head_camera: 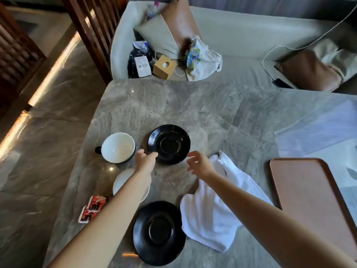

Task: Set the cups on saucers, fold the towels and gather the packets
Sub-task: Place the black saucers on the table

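Left fingers point(153, 154) touching saucer point(170, 144) rim, cup point(117, 147) empty

Black saucers: two, the far saucer point(169, 144) and the near saucer point(159, 232), both left of the brown tray point(309, 200).
Cups: two, the whole cup point(117, 147) and the half-hidden cup point(122, 181), farther left.
White towel point(210, 206): one heap, beside the tray.
Red packets point(92, 208): at least two, farthest left.
Tray: one.

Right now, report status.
Left hand on far saucer rim, grip unclear; right hand open, beside it. Cup off saucer. Towel unfolded.
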Available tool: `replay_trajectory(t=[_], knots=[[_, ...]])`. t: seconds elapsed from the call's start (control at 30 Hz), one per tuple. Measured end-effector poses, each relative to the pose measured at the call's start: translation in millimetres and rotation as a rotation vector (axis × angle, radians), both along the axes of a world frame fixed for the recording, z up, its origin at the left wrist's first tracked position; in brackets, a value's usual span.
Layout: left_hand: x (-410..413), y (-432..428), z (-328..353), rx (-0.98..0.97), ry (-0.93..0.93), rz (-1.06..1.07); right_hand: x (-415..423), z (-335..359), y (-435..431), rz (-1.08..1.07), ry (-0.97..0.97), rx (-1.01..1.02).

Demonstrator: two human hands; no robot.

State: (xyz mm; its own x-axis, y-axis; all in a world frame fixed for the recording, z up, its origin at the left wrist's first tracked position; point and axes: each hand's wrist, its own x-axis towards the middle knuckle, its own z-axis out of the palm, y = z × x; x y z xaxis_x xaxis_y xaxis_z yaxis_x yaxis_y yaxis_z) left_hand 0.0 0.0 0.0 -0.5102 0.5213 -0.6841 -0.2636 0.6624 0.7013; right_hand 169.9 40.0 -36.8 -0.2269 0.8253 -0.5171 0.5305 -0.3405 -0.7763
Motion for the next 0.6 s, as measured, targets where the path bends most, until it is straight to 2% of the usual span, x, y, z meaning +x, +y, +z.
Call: replay_trajectory(t=[0.13, 0.3, 0.4, 0.6], knots=[[-8, 21, -11, -0.035, -0.118, 0.198, -14, -6, 10, -0.056, -0.141, 0.068], [-14, 33, -26, -0.033, -0.141, 0.282, -18, -9, 23, 0.020, -0.227, 0.112], [-14, 39, -31, -0.018, -0.110, 0.270, -17, -8, 36, 0.046, -0.275, 0.108], [-7, 62, -45, 0.032, -0.023, 0.108, -4, 0, 69, 0.142, -0.460, 0.172]])
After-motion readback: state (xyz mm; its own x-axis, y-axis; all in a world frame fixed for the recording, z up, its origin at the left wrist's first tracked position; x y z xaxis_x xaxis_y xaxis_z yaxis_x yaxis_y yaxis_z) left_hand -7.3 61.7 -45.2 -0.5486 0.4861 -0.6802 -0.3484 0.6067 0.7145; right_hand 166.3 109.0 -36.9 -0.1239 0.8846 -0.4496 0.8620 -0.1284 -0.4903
